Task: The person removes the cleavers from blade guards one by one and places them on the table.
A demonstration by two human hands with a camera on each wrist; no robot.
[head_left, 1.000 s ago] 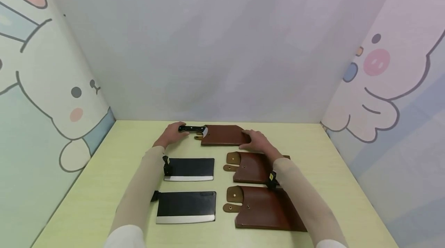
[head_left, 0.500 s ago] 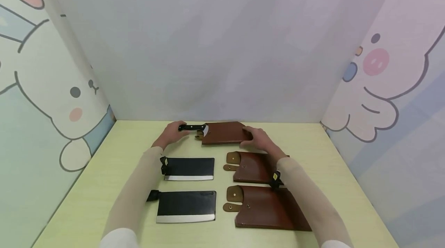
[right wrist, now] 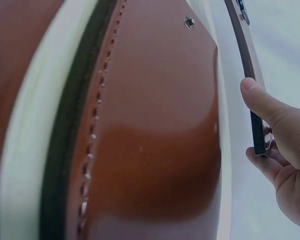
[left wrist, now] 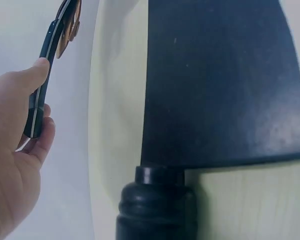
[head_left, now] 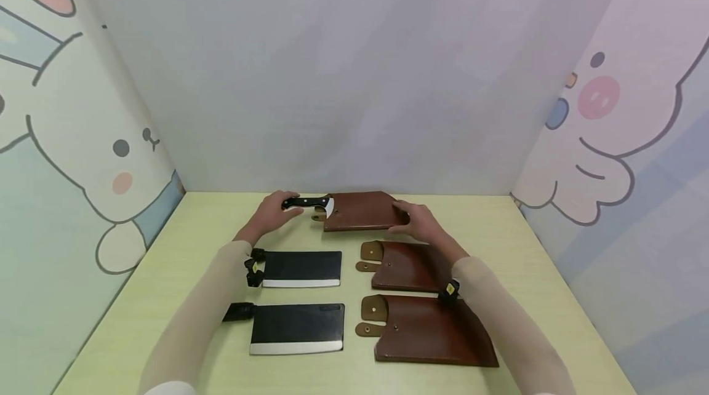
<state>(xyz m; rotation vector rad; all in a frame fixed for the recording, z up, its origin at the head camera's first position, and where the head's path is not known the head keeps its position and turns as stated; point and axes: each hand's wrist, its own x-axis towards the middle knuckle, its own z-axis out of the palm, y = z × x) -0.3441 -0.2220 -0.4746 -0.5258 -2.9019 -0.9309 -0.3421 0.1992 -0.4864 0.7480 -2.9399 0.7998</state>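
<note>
At the back of the table, a cleaver with a black riveted handle (head_left: 306, 202) has its blade inside a brown leather sheath (head_left: 362, 210); only a sliver of metal shows by the handle. My left hand (head_left: 271, 213) grips the handle, thumb on one side, as the left wrist view shows with the handle (left wrist: 38, 100) upright. At the sheath's far right end, my right hand (head_left: 418, 221) pinches its edge between thumb and fingers. In the right wrist view, that sheath (right wrist: 250, 75) appears edge-on beside the thumb.
Two black-bladed cleavers lie at left, an upper cleaver (head_left: 303, 267) under my left wrist and a lower cleaver (head_left: 296, 326). At right lie two more brown sheaths, a smaller sheath (head_left: 407, 266) and a larger sheath (head_left: 432, 333), their straps pointing left. A pale wall (head_left: 343, 75) stands behind.
The sheath has shifted slightly right and its back edge sits higher in the head view. My right hand has moved right with it; the left hand has edged left with the handle.
</note>
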